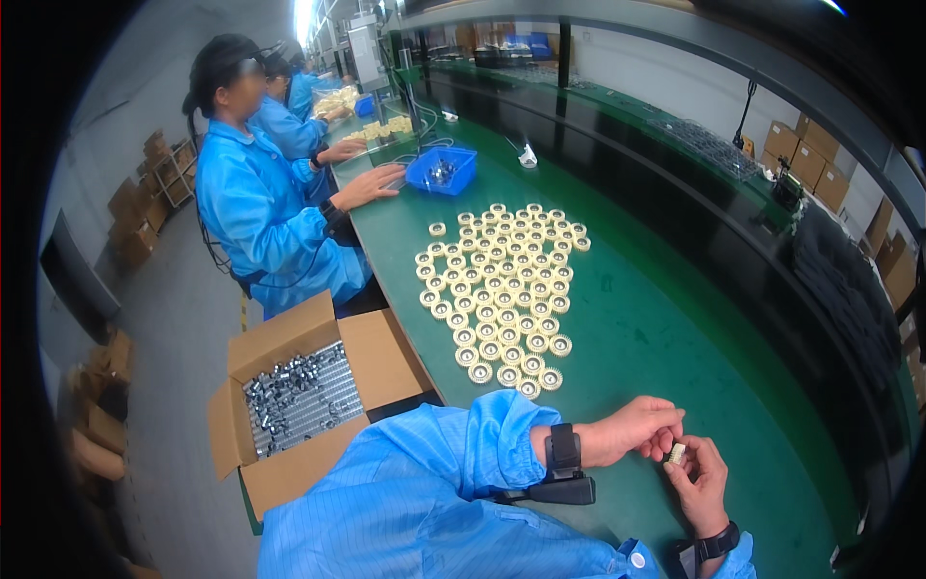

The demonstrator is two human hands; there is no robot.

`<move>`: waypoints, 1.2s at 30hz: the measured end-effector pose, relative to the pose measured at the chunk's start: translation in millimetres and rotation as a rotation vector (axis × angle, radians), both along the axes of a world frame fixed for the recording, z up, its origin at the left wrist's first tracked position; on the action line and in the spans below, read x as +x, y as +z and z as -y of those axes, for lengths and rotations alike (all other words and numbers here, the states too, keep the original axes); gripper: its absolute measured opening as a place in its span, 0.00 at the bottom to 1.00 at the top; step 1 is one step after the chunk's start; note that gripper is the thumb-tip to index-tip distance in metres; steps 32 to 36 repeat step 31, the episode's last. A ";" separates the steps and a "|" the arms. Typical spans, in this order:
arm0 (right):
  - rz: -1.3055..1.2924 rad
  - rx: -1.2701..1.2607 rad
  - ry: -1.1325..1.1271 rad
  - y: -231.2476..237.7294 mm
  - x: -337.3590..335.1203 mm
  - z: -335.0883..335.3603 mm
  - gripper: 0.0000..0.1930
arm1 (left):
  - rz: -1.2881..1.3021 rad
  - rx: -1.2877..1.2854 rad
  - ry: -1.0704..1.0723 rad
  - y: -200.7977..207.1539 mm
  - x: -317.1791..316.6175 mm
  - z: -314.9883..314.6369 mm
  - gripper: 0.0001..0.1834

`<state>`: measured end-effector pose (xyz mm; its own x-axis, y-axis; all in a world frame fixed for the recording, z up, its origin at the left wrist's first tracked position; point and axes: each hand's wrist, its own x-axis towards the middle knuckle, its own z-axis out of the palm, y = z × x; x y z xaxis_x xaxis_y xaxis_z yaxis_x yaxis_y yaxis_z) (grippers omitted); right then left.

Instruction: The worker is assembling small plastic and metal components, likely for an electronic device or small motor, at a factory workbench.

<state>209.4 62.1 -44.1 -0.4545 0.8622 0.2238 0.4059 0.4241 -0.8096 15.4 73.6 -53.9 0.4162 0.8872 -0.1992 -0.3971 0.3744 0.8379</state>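
A small cream-coloured toothed gear [679,452] is held on edge between the thumb and fingers of my right hand [706,485]. Right beside it, my left hand [639,428] is closed, thumb and fingertips pressed together. Whatever those fingertips hold, if anything, is too small or hidden to make out. Beyond my left arm, many similar cream gears [494,284] with dark metal centres lie flat, close together on the green table [637,338]. Both wrists wear black bands.
An open cardboard box [280,340] of small shiny metal parts [318,400] stands left of the table edge. Farther along are a blue bin [461,181] with metal pieces and a small white object [527,156]. A co-worker [270,212] in blue reaches toward the bin; others sit beyond.
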 end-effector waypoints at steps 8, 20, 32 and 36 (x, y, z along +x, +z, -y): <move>-0.016 -0.010 0.005 0.4 -1.2 1.1 0.16 | -0.017 0.000 -0.003 1.1 -1.4 1.6 0.16; -0.014 -0.024 0.010 0.6 -0.5 0.1 0.16 | -0.024 0.019 -0.015 2.4 -1.4 2.4 0.16; -0.003 -0.027 0.021 -0.7 2.0 -0.8 0.17 | -0.025 0.005 -0.025 1.3 -1.8 2.0 0.16; -0.003 -0.027 0.021 -0.7 2.0 -0.8 0.17 | -0.025 0.005 -0.025 1.3 -1.8 2.0 0.16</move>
